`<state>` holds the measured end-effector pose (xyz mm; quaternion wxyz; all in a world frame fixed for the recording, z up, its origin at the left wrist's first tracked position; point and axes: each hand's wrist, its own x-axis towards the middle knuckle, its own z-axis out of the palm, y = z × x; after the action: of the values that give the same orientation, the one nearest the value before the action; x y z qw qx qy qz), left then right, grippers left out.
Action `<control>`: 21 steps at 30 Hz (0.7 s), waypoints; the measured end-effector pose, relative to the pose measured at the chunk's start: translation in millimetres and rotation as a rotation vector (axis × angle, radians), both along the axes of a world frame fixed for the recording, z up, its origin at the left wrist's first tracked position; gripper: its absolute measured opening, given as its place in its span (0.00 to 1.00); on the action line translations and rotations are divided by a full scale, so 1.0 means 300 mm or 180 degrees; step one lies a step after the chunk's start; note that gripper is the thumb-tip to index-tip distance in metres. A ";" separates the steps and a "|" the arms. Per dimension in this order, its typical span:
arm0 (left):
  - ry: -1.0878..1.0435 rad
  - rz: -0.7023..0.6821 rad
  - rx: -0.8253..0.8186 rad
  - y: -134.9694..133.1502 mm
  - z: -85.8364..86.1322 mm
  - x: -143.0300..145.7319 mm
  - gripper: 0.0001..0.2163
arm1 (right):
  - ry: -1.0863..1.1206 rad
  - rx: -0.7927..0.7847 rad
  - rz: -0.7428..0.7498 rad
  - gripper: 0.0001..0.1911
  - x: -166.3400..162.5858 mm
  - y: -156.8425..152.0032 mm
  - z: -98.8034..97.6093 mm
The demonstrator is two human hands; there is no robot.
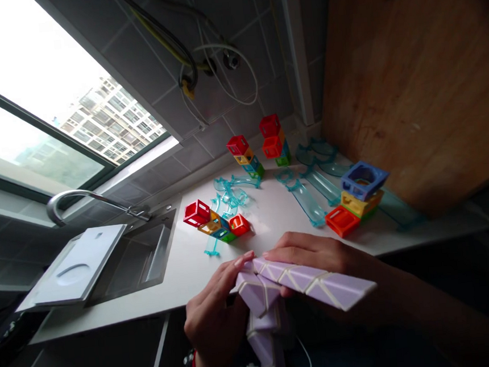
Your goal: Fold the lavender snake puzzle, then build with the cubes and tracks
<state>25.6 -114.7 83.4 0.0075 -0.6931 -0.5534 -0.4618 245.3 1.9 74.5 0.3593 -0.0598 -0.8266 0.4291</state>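
Two hands meet at the near edge of the white worktop [272,209], both clasped on a lilac snake puzzle [339,289]. The puzzle is a chain of wedge-shaped prisms, pale purple with white lines along every edge. One stretch runs straight out to the right and ends in a slanted tip. Another bends down between the wrists and hangs below the worktop's edge in a zigzag. The left hand [215,317] grips the bend from the near side, fingers curled over the top. The right hand [314,253] lies over the straight stretch, its fingertips touching those of the left.

Beyond the hands, the worktop carries a cluster of red, orange and green cube frames [213,220], coloured cube towers [274,141] near the tiled wall, and clear teal track pieces [309,198]. To the right, a blue frame tops a yellow and red stack [359,196]. Far left lies a sink [148,255], partly covered by a white board [80,263], with a curved tap [72,197] above.
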 end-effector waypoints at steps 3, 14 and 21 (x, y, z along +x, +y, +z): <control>0.0352 0.0000 0.0204 -0.003 -0.011 -0.009 0.26 | -0.0272 0.0021 -0.0049 0.29 0.003 -0.016 0.002; 0.0067 0.0092 0.0651 0.013 -0.006 0.023 0.20 | 0.0806 -0.0486 -0.0485 0.37 -0.091 -0.048 -0.028; -0.2018 -0.0786 -0.1211 0.047 0.001 -0.011 0.27 | 0.0692 -0.1095 0.0498 0.27 -0.074 0.043 -0.056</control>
<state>22.4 -100.5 83.7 -0.3481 -0.5664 -0.5164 -0.5397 223.3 14.8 57.6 0.3964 -0.0093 -0.6997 0.5943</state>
